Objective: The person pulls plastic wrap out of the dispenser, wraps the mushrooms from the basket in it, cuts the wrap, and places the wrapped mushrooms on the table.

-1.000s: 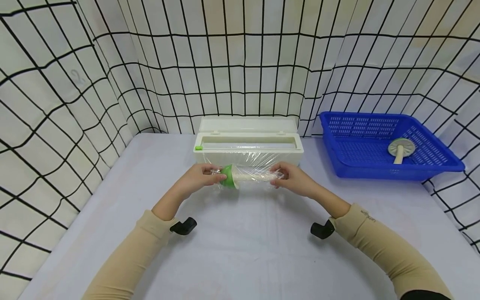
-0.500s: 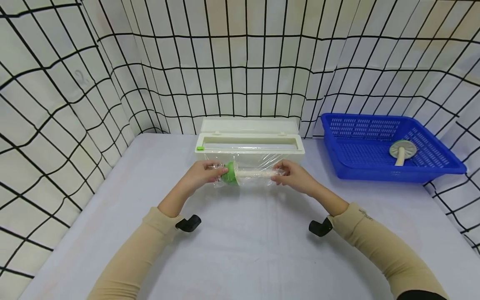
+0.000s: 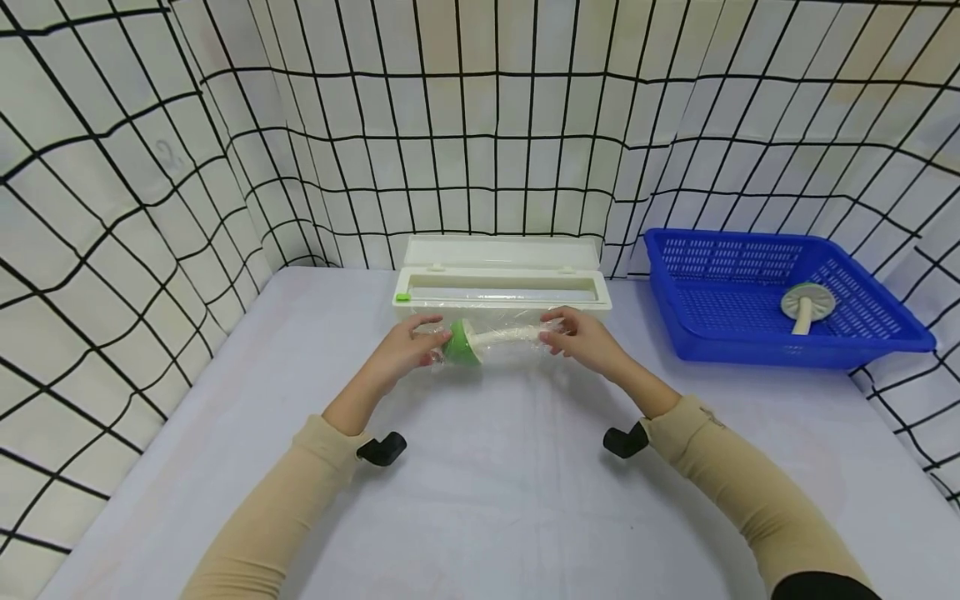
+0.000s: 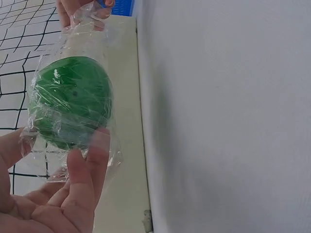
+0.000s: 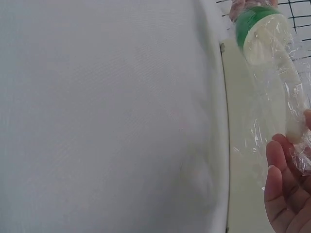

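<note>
A mushroom-shaped thing (image 3: pixel 461 344) with a green domed cap and a cream stem lies sideways between both hands. Clear cling film (image 5: pixel 255 128) covers it, crumpled over the cap in the left wrist view. My left hand (image 3: pixel 401 354) holds the cap end through the film, thumb and fingers at its edge. At the stem's far end, my right hand (image 3: pixel 588 340) pinches the gathered film and stem tip. Just behind them stands a white cling film box (image 3: pixel 502 252), lid raised, with a small green slider (image 3: pixel 402 297) at its left front.
To the back right stands a blue plastic basket (image 3: pixel 720 321). In it lies a second mushroom-shaped piece (image 3: pixel 807 302), ribbed underside showing. Black wire mesh (image 3: pixel 495 137) backed by white sheets encloses the rear and sides of the white-covered table (image 3: pixel 495 500).
Both hands have moved slightly toward the box with the wrapped mushroom shape. Its stem now tilts up a little to the right, and less film shows stretched toward the box.
</note>
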A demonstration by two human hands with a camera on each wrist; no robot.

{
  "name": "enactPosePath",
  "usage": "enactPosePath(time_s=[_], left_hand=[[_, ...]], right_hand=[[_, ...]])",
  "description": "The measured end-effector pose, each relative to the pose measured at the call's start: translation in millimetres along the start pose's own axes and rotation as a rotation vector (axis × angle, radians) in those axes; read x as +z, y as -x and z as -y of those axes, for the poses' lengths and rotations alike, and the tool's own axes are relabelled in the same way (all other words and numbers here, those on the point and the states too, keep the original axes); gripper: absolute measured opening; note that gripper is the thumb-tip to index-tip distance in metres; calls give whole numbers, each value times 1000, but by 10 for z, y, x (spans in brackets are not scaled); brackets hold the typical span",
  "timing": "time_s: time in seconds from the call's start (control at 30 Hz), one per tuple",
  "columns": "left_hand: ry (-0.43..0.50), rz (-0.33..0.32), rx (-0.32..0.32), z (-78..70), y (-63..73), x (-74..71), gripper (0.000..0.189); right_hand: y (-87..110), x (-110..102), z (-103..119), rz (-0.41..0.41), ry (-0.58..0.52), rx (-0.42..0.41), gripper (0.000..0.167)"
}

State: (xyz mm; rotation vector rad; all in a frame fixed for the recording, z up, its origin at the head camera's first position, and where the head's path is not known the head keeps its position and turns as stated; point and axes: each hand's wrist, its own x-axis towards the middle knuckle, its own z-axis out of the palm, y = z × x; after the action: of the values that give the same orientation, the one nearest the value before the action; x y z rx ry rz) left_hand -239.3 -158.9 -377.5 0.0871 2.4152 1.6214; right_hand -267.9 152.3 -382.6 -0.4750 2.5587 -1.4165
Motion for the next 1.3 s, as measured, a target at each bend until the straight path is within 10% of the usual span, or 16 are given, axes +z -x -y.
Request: enactPosePath(time_s=[0.4, 0.67, 0.83, 1.3], left_hand=[[-16, -72, 46, -21, 26, 30, 49], [-138, -31, 32, -64, 22, 8, 73], [-168, -37, 59, -49, 0, 3, 67], [-207, -64, 65, -35, -47, -8, 60]], right_hand=[[-13, 33, -17, -13, 73, -55, 31], [-16, 145, 34, -45, 411, -91, 67], [-30, 151, 48, -114, 562, -164, 40], [-40, 39, 32, 31, 364, -117, 68]])
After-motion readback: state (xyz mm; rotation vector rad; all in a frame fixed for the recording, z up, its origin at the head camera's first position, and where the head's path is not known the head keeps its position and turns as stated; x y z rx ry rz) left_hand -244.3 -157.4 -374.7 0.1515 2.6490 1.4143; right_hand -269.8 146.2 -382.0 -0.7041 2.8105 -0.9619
